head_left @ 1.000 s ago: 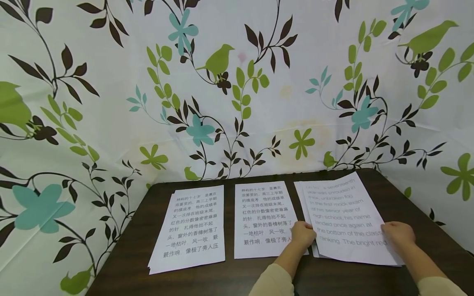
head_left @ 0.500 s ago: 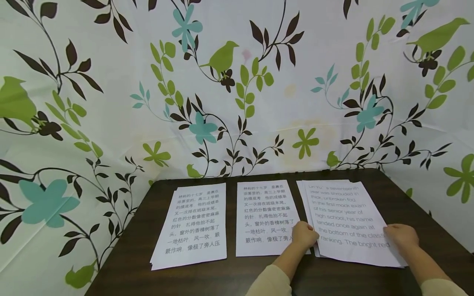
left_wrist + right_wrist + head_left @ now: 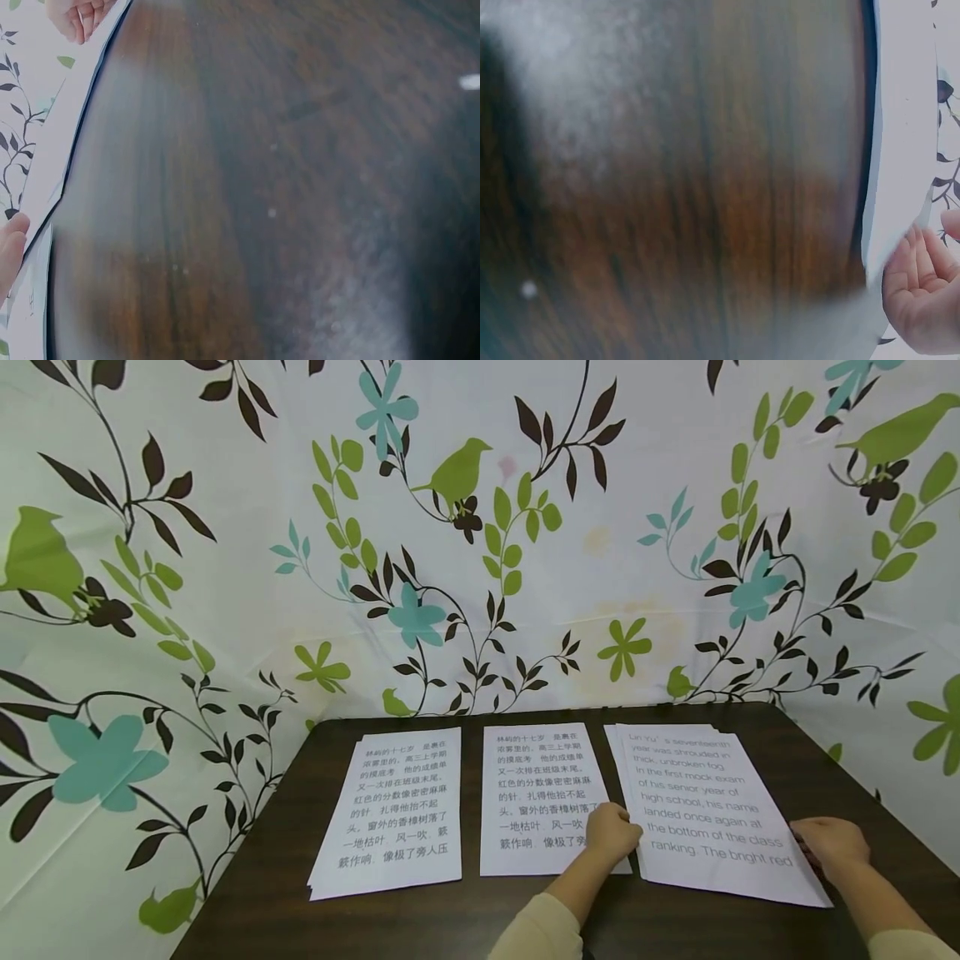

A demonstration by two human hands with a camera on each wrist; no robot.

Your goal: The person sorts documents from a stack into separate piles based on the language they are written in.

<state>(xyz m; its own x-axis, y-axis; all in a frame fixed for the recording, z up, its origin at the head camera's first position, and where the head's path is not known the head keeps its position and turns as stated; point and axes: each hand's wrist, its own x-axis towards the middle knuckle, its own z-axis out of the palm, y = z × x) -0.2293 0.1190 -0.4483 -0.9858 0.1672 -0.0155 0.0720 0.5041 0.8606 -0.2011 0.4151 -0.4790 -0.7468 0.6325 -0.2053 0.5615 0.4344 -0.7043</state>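
In the head view, a sheet of paper printed in English lies on top of a small stack at the table's right. My left hand, its fingers curled, pinches this sheet's left edge; the fingertips show at the far left of the left wrist view. At the opposite edge is my right hand, fingertips at the paper's side. The right wrist view shows that hand's thumb apart from its bent fingers, beside the paper's edge. My left forearm crosses a corner of the middle stack.
Two stacks printed in Chinese, a left stack and a middle stack, lie on the dark wooden table. Some edges in the left stack are uneven. Behind the table hangs a patterned cloth with birds and leaves.
The top English sheet's raised far corner has come down and the sheet now lies flat. My right hand has shifted slightly right and its fingers have loosened. The head view has turned slightly left.
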